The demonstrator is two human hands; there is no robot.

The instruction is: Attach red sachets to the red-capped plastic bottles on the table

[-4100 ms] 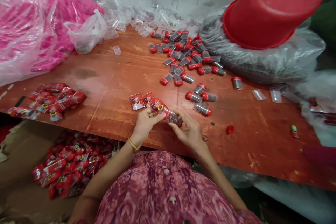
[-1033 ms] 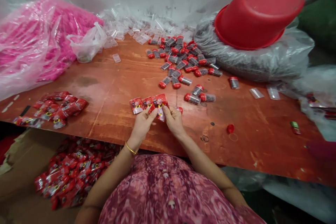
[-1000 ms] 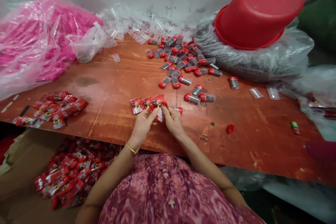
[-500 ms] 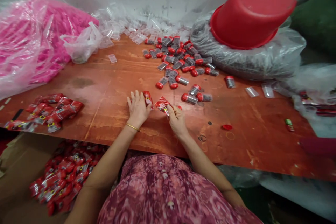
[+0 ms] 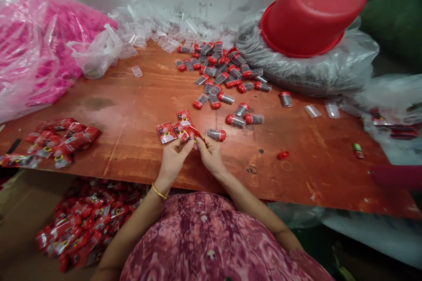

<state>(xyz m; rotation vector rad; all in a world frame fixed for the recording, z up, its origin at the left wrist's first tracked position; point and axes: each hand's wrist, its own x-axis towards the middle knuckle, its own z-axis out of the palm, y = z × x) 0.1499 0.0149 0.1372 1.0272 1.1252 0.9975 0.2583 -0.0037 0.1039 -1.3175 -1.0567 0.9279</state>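
Note:
Between the fingertips of my left hand (image 5: 174, 158) and my right hand (image 5: 210, 153) is a small red printed packet (image 5: 191, 131); both hands pinch its near edge. More flat red packets lie on the table just beyond my left hand, one at the left (image 5: 166, 132) and one farther back (image 5: 183, 117). A clear container with a red cap (image 5: 216, 135), dark bits inside, lies on its side by my right fingers. Behind it, several similar containers (image 5: 227, 68) are heaped on the red-brown table (image 5: 132, 109).
Filled red packets (image 5: 66, 138) lie at the table's left edge, above a box of more packets (image 5: 85, 215). A pink-filled bag (image 5: 42, 48) stands back left. An upturned red bucket (image 5: 313, 13) rests on a grey bag (image 5: 296, 74). A red cap (image 5: 283, 155) lies right.
My left hand has drawn back from flat on the packets to a pinch. My right hand has moved left with its packet, meeting the left. The container by it now shows fully.

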